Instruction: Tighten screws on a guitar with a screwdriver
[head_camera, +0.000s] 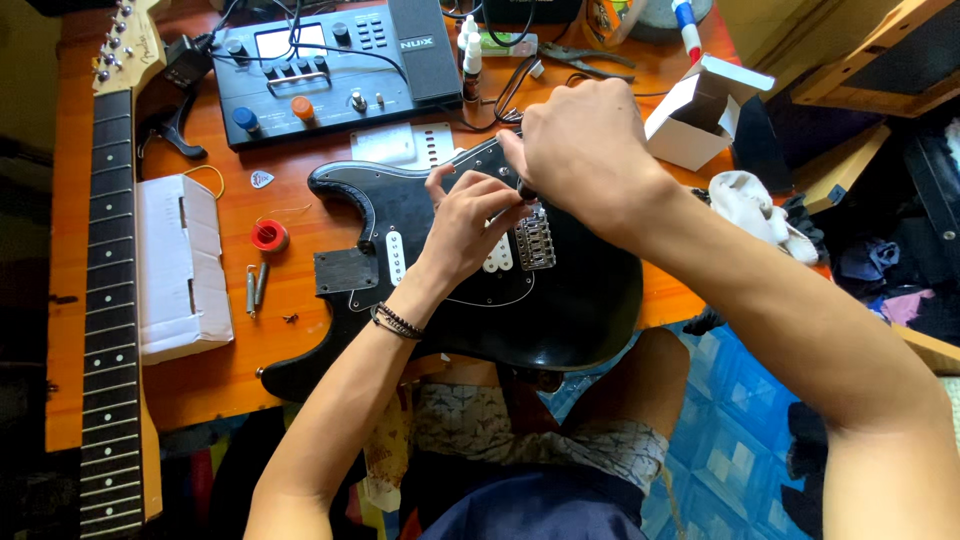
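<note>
Overhead, both hands (520, 190) curled over guitar bridge (535, 240).

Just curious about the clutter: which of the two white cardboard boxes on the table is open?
The small box at the far right, its flap lifted; the flat long box beside the guitar neck lies closed.

Glossy black guitar body (560, 310), chrome metal bridge (535, 242)
</note>
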